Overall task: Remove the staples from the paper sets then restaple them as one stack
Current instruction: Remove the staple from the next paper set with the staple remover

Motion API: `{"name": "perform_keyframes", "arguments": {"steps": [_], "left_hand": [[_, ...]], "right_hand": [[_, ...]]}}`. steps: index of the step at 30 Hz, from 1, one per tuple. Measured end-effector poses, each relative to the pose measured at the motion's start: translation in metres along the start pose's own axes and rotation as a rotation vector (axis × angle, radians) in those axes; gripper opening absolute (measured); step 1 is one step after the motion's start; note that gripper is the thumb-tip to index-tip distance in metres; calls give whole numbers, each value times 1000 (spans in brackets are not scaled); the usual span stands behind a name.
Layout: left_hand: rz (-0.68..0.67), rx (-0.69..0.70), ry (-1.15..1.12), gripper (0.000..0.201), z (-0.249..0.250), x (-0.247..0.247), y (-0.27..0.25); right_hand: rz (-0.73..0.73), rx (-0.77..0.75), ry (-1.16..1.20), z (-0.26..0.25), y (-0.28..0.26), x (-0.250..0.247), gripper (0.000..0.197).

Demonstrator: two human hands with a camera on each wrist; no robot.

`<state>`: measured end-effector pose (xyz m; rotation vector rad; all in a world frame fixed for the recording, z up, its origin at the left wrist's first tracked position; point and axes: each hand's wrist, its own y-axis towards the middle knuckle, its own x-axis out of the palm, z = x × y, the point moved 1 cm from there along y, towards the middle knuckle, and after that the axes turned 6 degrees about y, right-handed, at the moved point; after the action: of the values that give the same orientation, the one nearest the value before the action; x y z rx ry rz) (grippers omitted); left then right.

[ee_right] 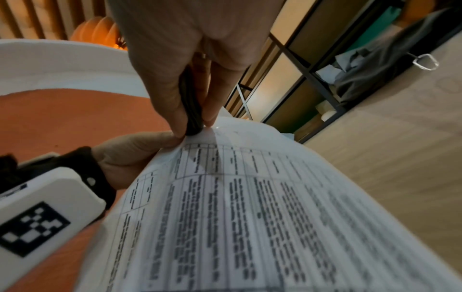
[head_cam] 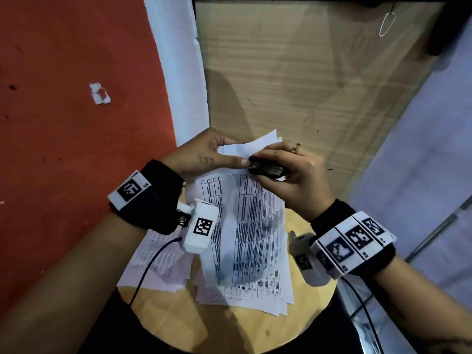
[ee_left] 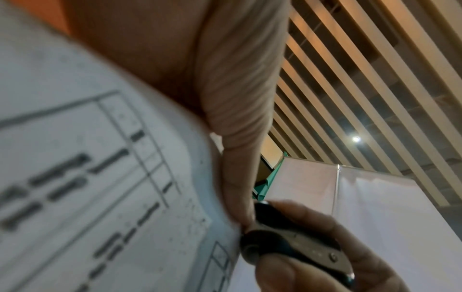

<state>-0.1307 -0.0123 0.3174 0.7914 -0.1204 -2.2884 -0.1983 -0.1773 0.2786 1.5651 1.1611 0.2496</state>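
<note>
Left hand (head_cam: 204,154) pinches top corner of paper set (head_cam: 245,221), thumb on top, lifting it off round wooden surface (head_cam: 255,333). Right hand (head_cam: 293,169) grip closed round black staple remover (head_cam: 265,168), its tip at held corner, touching left thumb. More printed sheets (head_cam: 158,264) lie flat on surface beneath, left of the lifted set. Metal clip (head_cam: 387,24) far off on board.
</note>
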Motion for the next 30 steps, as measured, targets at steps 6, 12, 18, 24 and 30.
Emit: {"name": "perform_keyframes", "arguments": {"steps": [6,12,18,24,30], "left_hand": [[33,-22,-66,17,-8,-1,-1],[102,39,-50,18,-9,7,2],[325,25,327,15,-20,15,10],[398,-85,477,38,-38,-9,2],[297,-110,476,10,-31,-15,1]], "right_hand": [[51,58,101,-1,0,-4,29],[58,83,143,-1,-1,-8,31],[100,57,-47,0,-4,1,24],[135,136,-168,26,-11,-10,26],[-53,242,-152,38,-16,6,45]]}}
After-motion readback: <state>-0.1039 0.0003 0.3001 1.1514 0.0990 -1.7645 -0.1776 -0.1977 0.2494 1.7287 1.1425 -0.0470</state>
